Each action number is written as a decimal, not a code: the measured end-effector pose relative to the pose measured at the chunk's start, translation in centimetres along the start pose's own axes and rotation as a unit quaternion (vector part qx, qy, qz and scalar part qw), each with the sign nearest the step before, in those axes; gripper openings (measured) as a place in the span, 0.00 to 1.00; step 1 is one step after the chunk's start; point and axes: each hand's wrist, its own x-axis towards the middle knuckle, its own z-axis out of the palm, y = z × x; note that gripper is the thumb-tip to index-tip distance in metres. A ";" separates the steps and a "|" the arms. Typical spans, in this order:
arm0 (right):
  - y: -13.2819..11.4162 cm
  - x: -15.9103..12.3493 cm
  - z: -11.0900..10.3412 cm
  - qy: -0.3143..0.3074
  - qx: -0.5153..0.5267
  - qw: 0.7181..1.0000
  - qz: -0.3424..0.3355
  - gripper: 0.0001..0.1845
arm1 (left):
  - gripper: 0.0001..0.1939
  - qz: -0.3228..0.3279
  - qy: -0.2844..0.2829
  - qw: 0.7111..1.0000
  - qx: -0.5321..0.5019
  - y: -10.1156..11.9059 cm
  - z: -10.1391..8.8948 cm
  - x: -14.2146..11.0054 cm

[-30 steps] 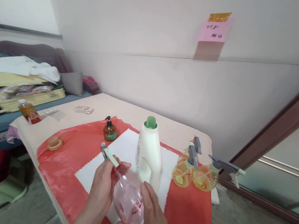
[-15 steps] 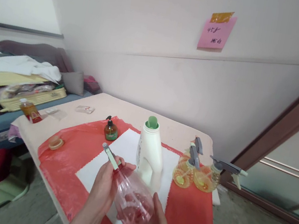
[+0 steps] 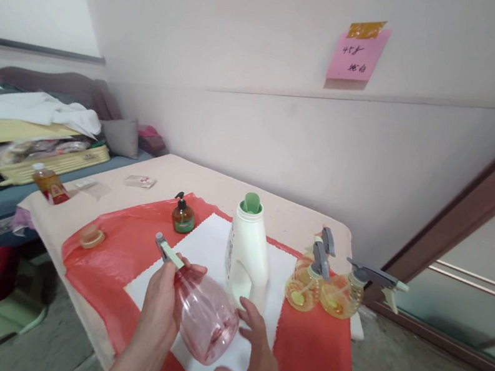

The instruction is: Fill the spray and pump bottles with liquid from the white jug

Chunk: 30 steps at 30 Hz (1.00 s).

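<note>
My left hand (image 3: 160,310) is closed round the neck of a clear pink spray bottle (image 3: 204,317), whose grey and pale-green trigger head (image 3: 166,250) points up and to the left. The bottle is tilted, its round body out to the right above a white cloth (image 3: 213,249). My right hand (image 3: 253,361) is just right of the bottle's body with fingers spread, holding nothing. A white jug with a green cap (image 3: 246,252) stands right behind the bottle.
Two yellow spray bottles (image 3: 323,284) stand at the right on a red plastic sheet (image 3: 113,251). A small amber pump bottle (image 3: 182,214), a small dish (image 3: 91,237) and a drink bottle (image 3: 49,184) are further left. A bed with piled bedding (image 3: 25,123) lies far left.
My right hand has let go of the pink bottle's body and opened beside it. My left hand has swung the bottle a little to the left, trigger head further left.
</note>
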 end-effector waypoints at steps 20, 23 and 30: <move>0.3 -0.7 0.8 -0.062 0.128 0.982 0.122 0.51 | 0.10 -0.049 -0.088 0.995 -0.017 -0.1 0.3 -0.4; 0.2 0.0 1.0 -0.088 0.390 0.876 0.269 0.46 | 0.12 -0.057 -0.112 0.992 -0.008 0.0 0.2 -0.3; -0.7 0.8 0.5 -0.225 0.617 0.600 0.457 0.47 | 0.09 -0.025 -0.124 0.992 0.028 0.0 0.9 -1.2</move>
